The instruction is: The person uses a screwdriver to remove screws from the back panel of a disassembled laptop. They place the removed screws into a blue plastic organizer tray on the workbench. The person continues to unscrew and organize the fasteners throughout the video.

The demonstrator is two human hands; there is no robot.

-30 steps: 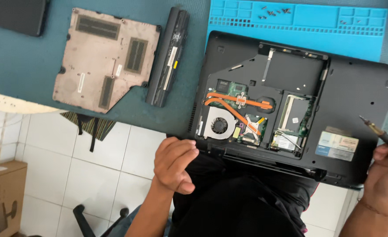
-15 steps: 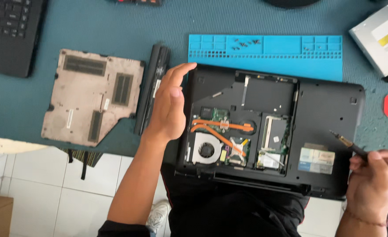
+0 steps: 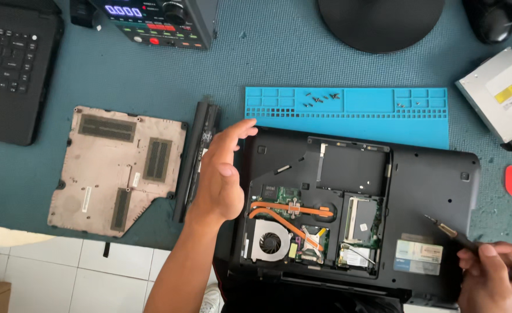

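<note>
Head view, looking straight down on a repair bench: the left hand (image 3: 220, 174), which a second ago rested near the person's lap at the front edge of the laptop (image 3: 424, 185), now reaches forward, flat and released, fingers extended along the machine's left rim beside the detached battery (image 3: 197, 159). It grasps nothing; the palm faces right, the thumb points toward the exposed circuit board (image 3: 291, 223), and the forearm runs up from the bottom of the frame. The camera has also tipped farther up the bench since then, bringing more of the back of the table into sight. The right hand (image 3: 494, 278) stays at the lower right corner, clenched around a slim screwdriver (image 3: 441, 227) whose tip points up and left over the black underside of the laptop. The laptop lies upside down, its service bay open, showing a round fan (image 3: 270, 240) and copper heat pipes. The removed bottom cover (image 3: 117, 168) lies well to the left, beyond the battery. A blue tray mat (image 3: 354, 119) holding small screws sits just behind the laptop. Everything rests on a teal mat (image 3: 279, 64) covering the table; a second laptop (image 3: 12, 64), a bench instrument (image 3: 157, 20) and an optical drive (image 3: 499, 93) line the edges, with white floor tiles (image 3: 47, 272) below.
</note>
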